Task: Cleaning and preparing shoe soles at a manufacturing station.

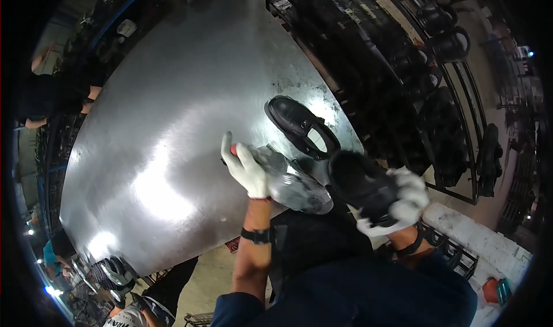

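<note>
My left hand (247,170), in a white glove, is closed around the neck end of a clear plastic bottle (304,190). A small red part (233,149) shows at its fingers, one of which sticks up. The bottle lies tilted, its wide end toward my body. My right hand (409,197), also gloved in white and blurred, grips a black shoe (360,180) over the table's near right edge. Just beyond the bottle, a second black shoe (294,122) rests on the shiny metal table (190,96), its pale insole visible.
Along the right side stand racks with several black shoes (449,44). A pale ledge (478,232) with a red and a green item is at the lower right. Another person's arm (86,99) shows at the far left, and more people (141,312) are at the lower left.
</note>
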Available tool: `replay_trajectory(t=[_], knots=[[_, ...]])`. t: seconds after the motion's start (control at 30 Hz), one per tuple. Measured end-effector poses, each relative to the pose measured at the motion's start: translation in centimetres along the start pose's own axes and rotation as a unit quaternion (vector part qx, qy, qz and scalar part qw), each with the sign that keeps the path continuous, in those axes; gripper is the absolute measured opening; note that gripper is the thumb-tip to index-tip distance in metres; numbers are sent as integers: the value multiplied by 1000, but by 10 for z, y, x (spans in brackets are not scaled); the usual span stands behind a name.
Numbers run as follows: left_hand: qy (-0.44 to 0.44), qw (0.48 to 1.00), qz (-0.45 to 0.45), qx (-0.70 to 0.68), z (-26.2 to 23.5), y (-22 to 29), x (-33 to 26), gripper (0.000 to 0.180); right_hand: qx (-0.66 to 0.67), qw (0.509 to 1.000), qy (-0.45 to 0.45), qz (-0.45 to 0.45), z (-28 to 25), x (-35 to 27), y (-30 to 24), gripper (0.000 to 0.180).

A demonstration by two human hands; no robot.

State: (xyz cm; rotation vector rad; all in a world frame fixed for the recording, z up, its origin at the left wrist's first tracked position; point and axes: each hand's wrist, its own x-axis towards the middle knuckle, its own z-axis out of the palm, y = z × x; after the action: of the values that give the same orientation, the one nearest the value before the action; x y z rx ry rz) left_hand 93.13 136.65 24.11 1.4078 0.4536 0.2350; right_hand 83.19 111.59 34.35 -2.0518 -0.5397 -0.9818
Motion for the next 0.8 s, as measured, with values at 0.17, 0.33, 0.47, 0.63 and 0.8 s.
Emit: replay_trajectory(t=[0.17, 0.33, 0.47, 0.63, 0.8], knots=[[3, 980, -120, -156, -10, -109, 53, 58, -41, 919, 47, 389, 68, -17, -4, 96], [-6, 994, -82, 66, -76, -178, 75, 29, -10, 884, -326, 335, 108, -60, 37, 79], [-36, 940, -252, -226, -30, -104, -3, 46, -36, 858, -328, 393, 83, -74, 79, 76], [-88, 931, -273, -227, -39, -61, -102, 61, -120, 772, -431, 451, 173, -6, 117, 59], [22, 871, -349, -344, -45, -33, -40, 55, -201, 798, -450, 347, 234, -30, 142, 34]])
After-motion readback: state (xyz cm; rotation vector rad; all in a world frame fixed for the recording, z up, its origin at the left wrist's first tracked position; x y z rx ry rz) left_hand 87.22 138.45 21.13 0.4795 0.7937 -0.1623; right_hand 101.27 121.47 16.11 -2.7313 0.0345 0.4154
